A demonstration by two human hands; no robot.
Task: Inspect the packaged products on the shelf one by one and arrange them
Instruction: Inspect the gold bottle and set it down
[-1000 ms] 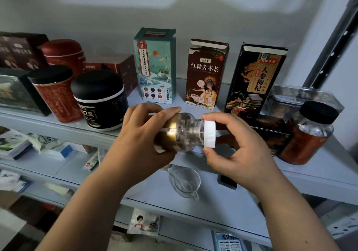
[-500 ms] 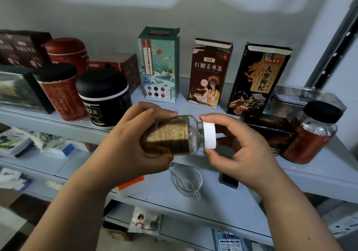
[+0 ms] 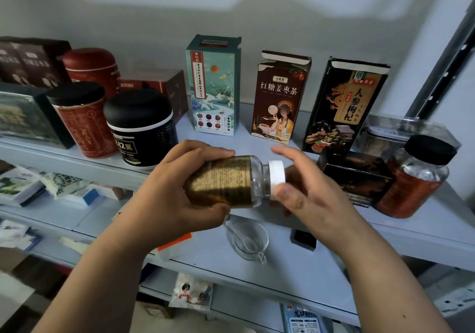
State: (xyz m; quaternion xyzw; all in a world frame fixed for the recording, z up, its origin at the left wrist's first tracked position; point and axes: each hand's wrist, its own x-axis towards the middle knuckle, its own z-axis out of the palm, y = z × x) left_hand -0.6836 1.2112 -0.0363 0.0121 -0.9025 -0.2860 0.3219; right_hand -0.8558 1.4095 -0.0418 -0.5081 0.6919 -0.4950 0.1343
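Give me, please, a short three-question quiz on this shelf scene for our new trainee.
1. True or false: the gold-labelled bottle stands upright on the shelf.
2. The bottle's cap is: A black, B white, C red.
3. Which hand grips the bottle's labelled body?
Key: 1 false, it is held sideways; 2 B; 3 the left hand.

Shop/stockroom: metal shelving [image 3: 77, 160] w/ boxed teas [image 3: 279, 98], jars [image 3: 142, 129], leaflets [image 3: 18, 186].
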